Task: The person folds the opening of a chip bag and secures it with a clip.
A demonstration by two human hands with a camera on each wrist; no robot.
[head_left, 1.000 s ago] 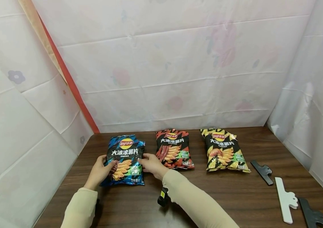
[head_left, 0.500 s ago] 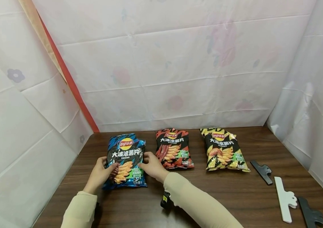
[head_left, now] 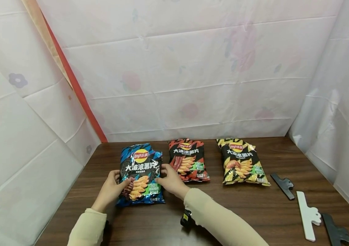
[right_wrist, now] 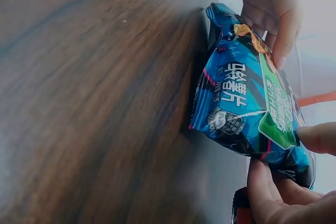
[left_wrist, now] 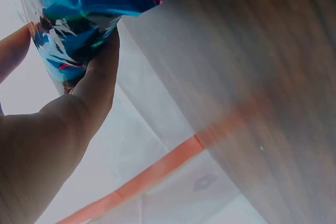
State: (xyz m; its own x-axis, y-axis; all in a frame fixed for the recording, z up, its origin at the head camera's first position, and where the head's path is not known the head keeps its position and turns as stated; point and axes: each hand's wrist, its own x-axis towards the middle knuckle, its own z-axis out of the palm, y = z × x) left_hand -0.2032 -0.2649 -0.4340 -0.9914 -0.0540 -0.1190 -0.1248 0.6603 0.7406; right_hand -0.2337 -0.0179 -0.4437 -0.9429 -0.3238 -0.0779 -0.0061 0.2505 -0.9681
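Observation:
Both hands hold a blue and black bag of potato chips (head_left: 140,167) at the left of the table. My left hand (head_left: 109,188) grips its left edge, the thumb over the printed front. On the opposite edge my right hand (head_left: 173,181) pinches the bag, thumb in front and fingers at the side, plain in the right wrist view, where the bag (right_wrist: 244,95) has its bottom seam toward the tabletop. Whether it touches the wood I cannot tell. The left wrist view shows a crinkled end of the bag (left_wrist: 79,6) between left thumb and fingers.
A red chip bag (head_left: 186,160) lies just right of the right hand, a yellow one (head_left: 243,162) farther right. Black clip (head_left: 283,185), white clip (head_left: 308,216) and another black clip (head_left: 336,230) lie along the right side. Pale sheets (head_left: 174,68) wall the table.
The blue chip bag has slid a little to the right and slightly toward me, with both hands moving along on its edges. The other bags and clips stay put.

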